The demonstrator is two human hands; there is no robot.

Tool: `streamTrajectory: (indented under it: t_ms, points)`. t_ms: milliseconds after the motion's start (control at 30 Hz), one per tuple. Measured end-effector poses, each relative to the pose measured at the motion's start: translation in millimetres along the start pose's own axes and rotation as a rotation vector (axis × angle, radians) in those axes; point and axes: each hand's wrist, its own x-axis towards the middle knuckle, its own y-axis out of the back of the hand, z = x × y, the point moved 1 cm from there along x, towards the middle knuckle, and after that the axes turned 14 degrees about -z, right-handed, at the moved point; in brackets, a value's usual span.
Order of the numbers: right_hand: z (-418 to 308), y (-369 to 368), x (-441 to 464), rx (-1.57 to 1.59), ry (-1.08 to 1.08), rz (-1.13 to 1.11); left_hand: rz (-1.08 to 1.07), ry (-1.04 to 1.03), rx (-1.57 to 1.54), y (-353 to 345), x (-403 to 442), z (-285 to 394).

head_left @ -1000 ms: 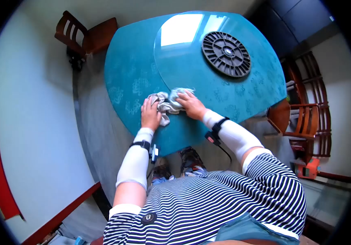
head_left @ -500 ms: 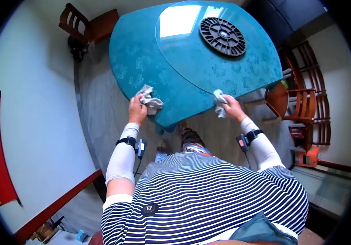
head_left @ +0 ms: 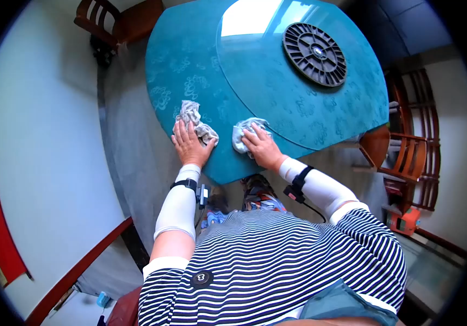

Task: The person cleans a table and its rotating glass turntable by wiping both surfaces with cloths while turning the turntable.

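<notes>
My left hand (head_left: 192, 148) presses a crumpled grey-and-white rag (head_left: 190, 112) against the teal patterned tablecloth (head_left: 182, 60), near the table's left front edge. The fingers are somewhat spread over the rag, keeping hold of it. To the right, my right hand (head_left: 265, 151) has its fingers curled over a pale bluish-grey rag (head_left: 239, 137), also down on the table near the front corner. Part of each rag is hidden beneath the fingers.
A dark ribbed round base (head_left: 308, 64) lies on the table beyond my right hand. Wooden chairs stand at the back left (head_left: 127, 24) and right (head_left: 407, 157). An orange box (head_left: 403, 221) sits low on the right. A wall (head_left: 48, 136) runs along the left.
My right hand has moved left and forward, bringing its rag from the table's edge onto the tabletop. My left hand has shifted slightly right and flattened over its rag.
</notes>
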Motion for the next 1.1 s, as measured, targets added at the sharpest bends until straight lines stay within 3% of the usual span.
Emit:
streamTrajectory:
  t_ms: [233,367,400,533,833,967,1100]
  points:
    - [46.8,29.4,142.4,-0.068,0.069,0.007,-0.014,0.012,-0.02,-1.6,0.1,-1.9]
    - [69.4,42.7,220.2,-0.058,-0.005,-0.001,-0.013,0.021,-0.009,3.0,-0.6,-0.3]
    - [69.5,45.5,227.3,-0.074,0.004,0.095,-0.006,0.018,-0.011,2.4,-0.8,-0.8]
    - [58.4,40.5,198.5,-0.125,-0.026,0.093,0.011,0.011,-0.012,-0.1,-0.3,-1.6]
    - [16.3,23.5,26.1,-0.073,-0.005,-0.052,0.014,0.012,-0.033,-3.0,-0.6,-4.0]
    - [21.4,21.9,33.4,-0.059,0.014,0.004,0.011,0.012,-0.056,-1.9,-0.5,-4.8]
    - [34.7,30.5,97.9,-0.179,-0.002,-0.013,0.013,0.004,-0.065,-2.1,-2.1,-4.9]
